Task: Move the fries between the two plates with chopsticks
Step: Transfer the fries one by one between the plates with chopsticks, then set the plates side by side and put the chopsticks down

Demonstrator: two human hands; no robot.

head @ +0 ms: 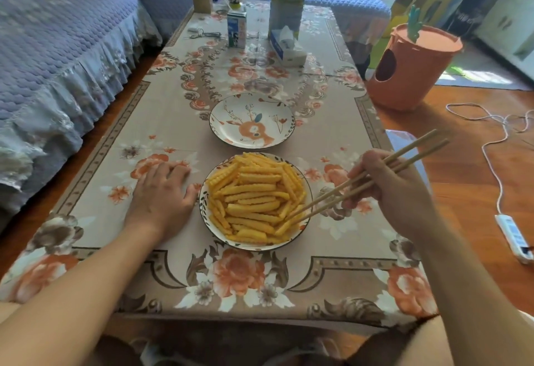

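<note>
Floral-clothed table (332, 123) beside a blue sofa (57, 48), wooden floor (462, 181), left hand (161, 192) flat on the cloth, right hand (396, 189) gripping chopsticks (367, 178), tips among fries (254, 198) on near plate (203, 207), far plate (228, 137) beyond

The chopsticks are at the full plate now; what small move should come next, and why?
Probably close the chopsticks on one fry and lift it. Their tips already sit among the fries at the near plate's right side, the far plate holds none, and the right hand grips them.
</note>
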